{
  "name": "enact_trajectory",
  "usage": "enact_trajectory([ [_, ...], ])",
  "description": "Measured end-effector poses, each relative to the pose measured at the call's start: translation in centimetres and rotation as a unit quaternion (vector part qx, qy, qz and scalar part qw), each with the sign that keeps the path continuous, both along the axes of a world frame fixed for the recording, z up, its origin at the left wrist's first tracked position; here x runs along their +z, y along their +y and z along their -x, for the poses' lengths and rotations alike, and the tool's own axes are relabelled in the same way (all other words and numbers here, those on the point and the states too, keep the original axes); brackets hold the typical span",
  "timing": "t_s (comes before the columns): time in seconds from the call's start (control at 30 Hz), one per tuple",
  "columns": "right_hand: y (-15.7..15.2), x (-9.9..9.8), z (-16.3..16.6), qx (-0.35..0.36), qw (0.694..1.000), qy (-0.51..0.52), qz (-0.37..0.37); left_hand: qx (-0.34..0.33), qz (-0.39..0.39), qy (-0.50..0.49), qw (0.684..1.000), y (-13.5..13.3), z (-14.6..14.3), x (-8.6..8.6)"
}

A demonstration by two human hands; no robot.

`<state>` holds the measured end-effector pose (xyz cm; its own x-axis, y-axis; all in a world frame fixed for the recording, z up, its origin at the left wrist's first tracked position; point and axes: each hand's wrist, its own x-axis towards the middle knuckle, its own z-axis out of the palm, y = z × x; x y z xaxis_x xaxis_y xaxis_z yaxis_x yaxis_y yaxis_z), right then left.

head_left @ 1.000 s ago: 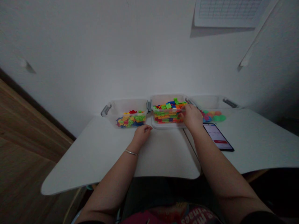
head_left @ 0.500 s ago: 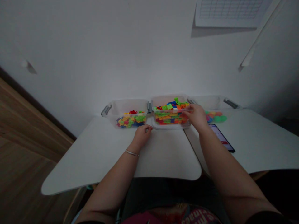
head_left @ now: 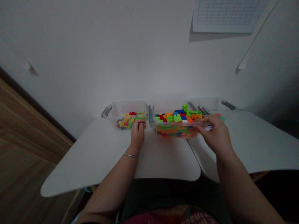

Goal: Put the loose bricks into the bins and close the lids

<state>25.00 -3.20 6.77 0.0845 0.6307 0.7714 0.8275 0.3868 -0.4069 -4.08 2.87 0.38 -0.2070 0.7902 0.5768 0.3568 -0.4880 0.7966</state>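
A clear bin (head_left: 157,126) heaped with colourful building bricks (head_left: 177,117) sits at the middle of the white table (head_left: 98,155), drawn nearer than its neighbours. My right hand (head_left: 216,135) is closed on this bin's right rim. My left hand (head_left: 137,135), with a bracelet at the wrist, has its fingers curled on the near right corner of the left clear bin (head_left: 126,107), which holds small colourful pieces (head_left: 128,121).
A third clear bin (head_left: 210,104) with grey latches stands at the back right, mostly hidden behind the middle bin. A white wall rises just behind the bins. The table's curved front edge is close to my body; wood floor lies at the left.
The middle bin has slid toward me and to the right in my right hand and now hides the phone. My left hand moved forward onto the left bin's corner.
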Motion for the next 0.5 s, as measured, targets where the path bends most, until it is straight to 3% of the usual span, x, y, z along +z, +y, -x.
enact_trajectory([
  [0.1, -2.4, -0.5, 0.4, 0.044, 0.999, -0.019, 0.014, 0.023, -0.010, -0.062, 0.998, -0.7, -0.2, 1.3],
  [0.23, -4.6, -1.8, 1.2, 0.095, 0.994, -0.032, 0.040, 0.003, -0.011, -0.100, 0.995, -1.5, 0.5, 3.6],
  [0.4, -6.3, -3.2, 3.0, 0.131, 0.989, -0.007, 0.061, -0.073, 0.039, -0.019, 0.996, -3.7, 2.3, 6.0],
  [0.5, -7.3, -3.2, 4.4, 0.134, 0.988, -0.026, 0.068, -0.085, 0.069, 0.044, 0.993, -5.2, 3.3, 6.9],
])
